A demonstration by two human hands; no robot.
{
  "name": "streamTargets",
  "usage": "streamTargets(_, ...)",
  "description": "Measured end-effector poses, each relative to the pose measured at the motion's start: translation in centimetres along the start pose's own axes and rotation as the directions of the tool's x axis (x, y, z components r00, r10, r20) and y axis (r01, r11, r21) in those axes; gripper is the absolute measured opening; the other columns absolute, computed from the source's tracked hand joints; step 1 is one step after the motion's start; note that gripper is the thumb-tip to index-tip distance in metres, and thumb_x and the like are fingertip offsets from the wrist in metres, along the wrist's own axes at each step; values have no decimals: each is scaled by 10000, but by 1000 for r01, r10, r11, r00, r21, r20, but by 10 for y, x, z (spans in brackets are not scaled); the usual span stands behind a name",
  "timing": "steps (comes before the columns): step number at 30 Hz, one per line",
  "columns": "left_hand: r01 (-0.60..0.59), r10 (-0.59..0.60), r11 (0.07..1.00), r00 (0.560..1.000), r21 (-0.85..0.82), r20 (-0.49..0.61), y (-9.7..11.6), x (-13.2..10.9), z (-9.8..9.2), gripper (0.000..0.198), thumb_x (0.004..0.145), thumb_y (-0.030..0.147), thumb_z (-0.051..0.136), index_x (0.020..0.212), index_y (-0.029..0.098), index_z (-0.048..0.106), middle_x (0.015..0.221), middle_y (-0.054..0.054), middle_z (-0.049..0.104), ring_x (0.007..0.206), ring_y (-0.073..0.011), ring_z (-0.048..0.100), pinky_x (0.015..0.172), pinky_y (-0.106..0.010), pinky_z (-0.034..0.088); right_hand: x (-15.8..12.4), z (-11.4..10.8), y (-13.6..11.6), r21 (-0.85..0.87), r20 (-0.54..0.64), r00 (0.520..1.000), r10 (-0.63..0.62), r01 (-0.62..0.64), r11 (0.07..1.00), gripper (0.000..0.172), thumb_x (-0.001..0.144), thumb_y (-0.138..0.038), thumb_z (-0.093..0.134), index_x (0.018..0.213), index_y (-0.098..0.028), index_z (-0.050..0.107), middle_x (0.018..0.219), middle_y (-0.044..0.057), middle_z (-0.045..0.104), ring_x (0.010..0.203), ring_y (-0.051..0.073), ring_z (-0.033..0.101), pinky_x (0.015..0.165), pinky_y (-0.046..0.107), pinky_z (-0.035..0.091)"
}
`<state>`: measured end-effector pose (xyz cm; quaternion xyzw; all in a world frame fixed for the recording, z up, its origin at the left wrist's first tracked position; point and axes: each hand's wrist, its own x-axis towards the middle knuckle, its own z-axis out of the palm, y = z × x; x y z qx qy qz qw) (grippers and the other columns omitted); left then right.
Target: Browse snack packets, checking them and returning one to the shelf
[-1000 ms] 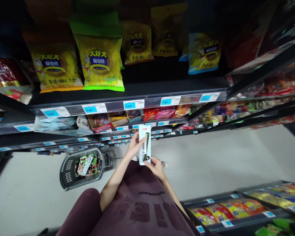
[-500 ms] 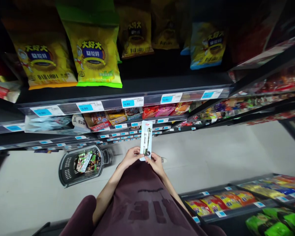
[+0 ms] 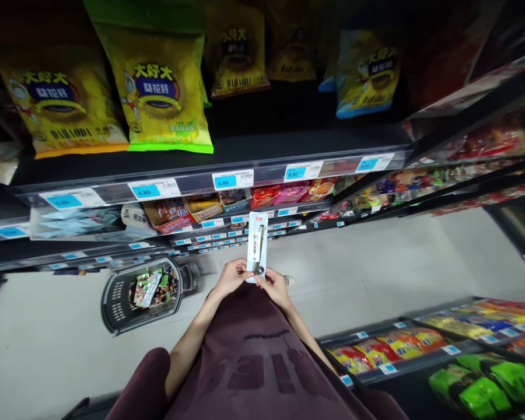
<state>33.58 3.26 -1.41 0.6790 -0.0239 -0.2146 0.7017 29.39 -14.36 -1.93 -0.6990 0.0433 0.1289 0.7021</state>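
Observation:
A slim pale-blue snack packet with a dark green strip pictured on it stands upright between my hands, in front of my chest. My left hand pinches its lower left edge between thumb and fingers. On the other side, my right hand grips the lower right corner the same way. The packet's printed front faces me. Down to the left, a dark shopping basket on the floor holds several small packets, a pale-blue one lying on top.
Ahead, a dark shelf carries yellow snack bags above a row of price tags. Lower shelves hold boxed snacks and an open box of pale-blue packets. Behind on the right, another shelf bears colourful bags. Grey floor lies between.
The view has shifted slightly, so shelves and basket sit a little further left. Both hands keep hold of the packet, with their grip looking the same.

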Motion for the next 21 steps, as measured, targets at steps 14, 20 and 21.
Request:
streamTargets(14, 8, -18, 999, 982, 53, 188, 5, -6, 1, 189, 713, 266, 731, 828, 145, 642, 759, -57, 698, 714, -190, 660, 659, -273, 498, 2, -1, -6, 109, -145, 989, -15, 32, 994, 312, 776, -408, 697, 985, -179, 658, 1003, 73, 687, 925, 226, 640, 822, 329, 521)
streamTargets(20, -111, 112, 993, 994, 41, -5, 10, 2, 1, 337, 754, 322, 713, 1034, 166, 610, 976, -80, 676, 864, -185, 641, 754, -284, 506, -1, 2, -7, 121, -80, 996, -25, 35, 992, 307, 779, -361, 706, 1020, -175, 662, 1033, 77, 685, 924, 214, 643, 817, 316, 523)
streamTargets(21, -132, 135, 991, 988, 36, -80, 11, 5, 0, 380, 756, 331, 713, 1078, 171, 592, 1040, -88, 658, 897, -183, 631, 769, -284, 506, -3, 4, -7, 124, -56, 998, -27, 34, 992, 311, 779, -348, 709, 1034, -176, 661, 1041, 77, 684, 926, 210, 642, 817, 311, 522)
